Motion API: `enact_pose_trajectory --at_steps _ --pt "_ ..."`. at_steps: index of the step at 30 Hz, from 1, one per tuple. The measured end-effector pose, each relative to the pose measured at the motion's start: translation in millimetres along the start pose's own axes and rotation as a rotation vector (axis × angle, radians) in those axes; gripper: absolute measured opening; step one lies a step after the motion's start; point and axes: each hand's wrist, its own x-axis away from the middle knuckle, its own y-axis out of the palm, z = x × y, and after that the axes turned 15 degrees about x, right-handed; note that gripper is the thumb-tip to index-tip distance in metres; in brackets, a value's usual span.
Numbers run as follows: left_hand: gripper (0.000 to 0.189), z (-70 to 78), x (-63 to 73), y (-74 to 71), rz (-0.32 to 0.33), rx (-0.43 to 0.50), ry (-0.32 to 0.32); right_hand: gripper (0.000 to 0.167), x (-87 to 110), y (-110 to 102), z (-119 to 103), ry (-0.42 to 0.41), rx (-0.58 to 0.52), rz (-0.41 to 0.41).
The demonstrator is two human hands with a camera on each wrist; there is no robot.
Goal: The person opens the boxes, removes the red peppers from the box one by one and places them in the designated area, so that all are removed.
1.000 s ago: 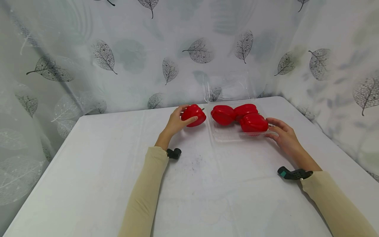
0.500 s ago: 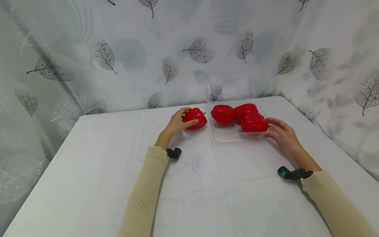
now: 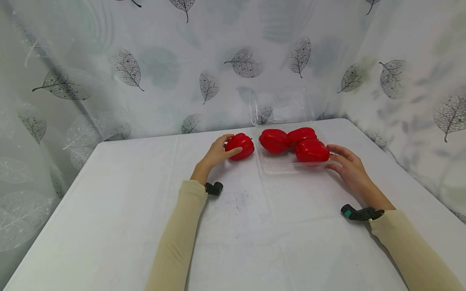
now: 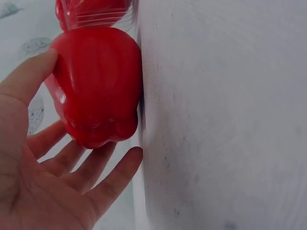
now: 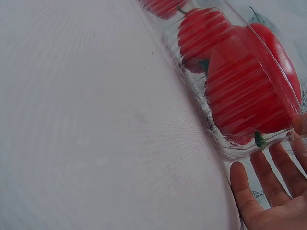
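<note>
A red bell pepper (image 4: pixel 98 84) sits on the white table at the left of a clear plastic clamshell box (image 3: pixel 278 167). My left hand (image 3: pixel 217 152) holds this bell pepper (image 3: pixel 240 146), thumb on its near side and fingers behind it; the little finger stands apart from it. Inside the box lie three more red bell peppers, one at the left (image 3: pixel 274 141), one at the back (image 3: pixel 303 134) and one in the front right (image 3: pixel 313 151). My right hand (image 3: pixel 347 167) touches the box's right end with its thumb and fairly straight fingers (image 5: pixel 271 184).
The box's transparent lid (image 3: pixel 282 107) stands raised at the back. The white table (image 3: pixel 247 242) stretches out in front of both hands. Behind it hangs a leaf-patterned curtain (image 3: pixel 164 72). Dark camera bands (image 3: pixel 362 213) sit on both wrists.
My left hand and its bell pepper have come slightly down and toward me, and the pepper's stem has turned a little. The right hand and the box have stayed in place.
</note>
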Motion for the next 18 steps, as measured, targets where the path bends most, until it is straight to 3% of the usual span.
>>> enact_pose_trajectory --at_steps 7,18 --pt "0.071 -0.4 0.1 0.3 -0.024 -0.005 0.000 0.046 0.7 0.0 -0.2 0.020 0.015 0.006" --pt "0.071 -2.1 0.2 0.2 -0.025 0.005 -0.009 0.044 0.5 0.5 -0.1 0.006 0.006 0.008"
